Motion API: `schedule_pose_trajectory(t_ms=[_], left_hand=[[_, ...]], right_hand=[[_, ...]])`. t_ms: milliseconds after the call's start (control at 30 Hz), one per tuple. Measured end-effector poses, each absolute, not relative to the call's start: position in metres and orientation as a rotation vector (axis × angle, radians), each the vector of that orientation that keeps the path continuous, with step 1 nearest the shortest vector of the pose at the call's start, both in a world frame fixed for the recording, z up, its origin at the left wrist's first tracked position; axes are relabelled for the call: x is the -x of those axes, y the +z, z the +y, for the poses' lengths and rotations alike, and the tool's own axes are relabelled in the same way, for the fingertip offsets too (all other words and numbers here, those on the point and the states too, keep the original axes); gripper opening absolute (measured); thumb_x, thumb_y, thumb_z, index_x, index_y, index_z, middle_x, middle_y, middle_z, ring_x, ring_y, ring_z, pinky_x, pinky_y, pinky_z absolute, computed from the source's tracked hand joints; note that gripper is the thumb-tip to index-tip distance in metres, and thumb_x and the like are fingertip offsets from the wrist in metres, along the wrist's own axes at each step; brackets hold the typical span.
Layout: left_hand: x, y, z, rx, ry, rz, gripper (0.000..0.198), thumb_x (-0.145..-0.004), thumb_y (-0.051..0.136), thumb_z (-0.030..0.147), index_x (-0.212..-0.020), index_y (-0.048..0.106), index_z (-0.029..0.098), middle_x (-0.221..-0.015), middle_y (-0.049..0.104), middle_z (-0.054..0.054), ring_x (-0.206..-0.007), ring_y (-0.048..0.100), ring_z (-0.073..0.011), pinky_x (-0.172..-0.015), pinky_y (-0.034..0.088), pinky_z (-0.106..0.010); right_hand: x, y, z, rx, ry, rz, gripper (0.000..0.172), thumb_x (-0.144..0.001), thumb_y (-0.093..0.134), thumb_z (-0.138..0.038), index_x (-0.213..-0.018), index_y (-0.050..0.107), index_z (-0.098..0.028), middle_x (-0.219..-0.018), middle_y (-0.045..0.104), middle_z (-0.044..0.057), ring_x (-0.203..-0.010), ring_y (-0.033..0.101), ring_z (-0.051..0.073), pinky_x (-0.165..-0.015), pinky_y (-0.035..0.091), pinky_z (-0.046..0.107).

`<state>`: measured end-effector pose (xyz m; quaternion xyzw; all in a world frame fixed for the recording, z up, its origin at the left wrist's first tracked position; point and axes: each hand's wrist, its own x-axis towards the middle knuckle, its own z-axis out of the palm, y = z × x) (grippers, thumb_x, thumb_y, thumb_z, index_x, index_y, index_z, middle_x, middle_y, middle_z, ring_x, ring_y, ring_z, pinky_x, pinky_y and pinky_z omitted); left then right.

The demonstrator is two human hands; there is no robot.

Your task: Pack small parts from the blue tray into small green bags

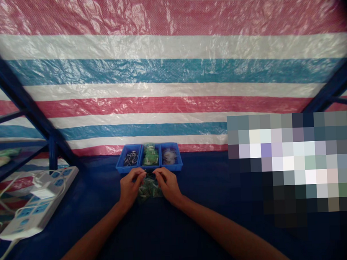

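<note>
On the dark blue surface (204, 174), a crinkled, see-through green heap (149, 189) lies between my left hand (132, 184) and right hand (167, 183), both pinching a dark thin piece (150, 172), too small to identify, running roughly crosswise. A long white power strip (47, 202) slants away at left; straight ahead, blue plastic bins (160, 158) hold slim dark pins (131, 158), green packets (151, 155) and translucent bits (169, 157), before shiny striped sheeting (171, 74).

A dark blue, flat-topped bench (210, 178) carries three open, rectangular blue plastic bins (175, 167) side by side toward its far edge. Just nearer lies a greenish heap in clear plastic (149, 190); at the left sits a long white multi-socket power strip (40, 206), set slantwise.
</note>
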<state>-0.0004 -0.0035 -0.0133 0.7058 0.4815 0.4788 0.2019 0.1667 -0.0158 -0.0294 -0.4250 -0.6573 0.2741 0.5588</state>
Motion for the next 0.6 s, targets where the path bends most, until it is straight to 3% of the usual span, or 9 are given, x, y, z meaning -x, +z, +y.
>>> schedule_pose_trajectory(t_ms=[167,367,600], left_hand=[[-0.0007,-0.0116,-0.0042,-2.017,1.280,1.284,0.024,-0.090,0.044,0.032,-0.097,0.062,0.017,-0.076,0.064,0.000,-0.053,0.056,-0.0095,-0.056,0.045,-0.020],[-0.0033,-0.0104,-0.0071,-1.970,1.206,1.283,0.026,-0.091,0.041,0.033,-0.105,0.056,0.017,-0.057,0.052,0.006,-0.042,0.047,-0.0089,-0.045,0.038,-0.019],[-0.0037,-0.0102,-0.0073,-1.973,1.142,1.275,0.030,-0.091,0.040,0.035,-0.110,0.054,0.017,-0.047,0.050,0.007,-0.039,0.048,-0.0108,-0.045,0.038,-0.020]], right_hand=[[-0.1668,-0.0297,-0.0166,1.007,0.630,-1.542,0.024,-0.092,0.042,-0.027,-0.092,0.065,-0.018,-0.079,0.062,0.004,-0.071,0.057,0.014,-0.060,0.041,0.022],[-0.1675,-0.0274,-0.0190,0.987,0.607,-1.545,0.024,-0.091,0.043,-0.029,-0.091,0.064,-0.018,-0.079,0.062,0.004,-0.069,0.056,0.014,-0.062,0.042,0.023],[-0.1666,-0.0274,-0.0199,0.928,0.595,-1.655,0.020,-0.087,0.052,-0.029,-0.100,0.063,-0.019,-0.076,0.059,0.002,-0.063,0.053,0.013,-0.059,0.043,0.023]])
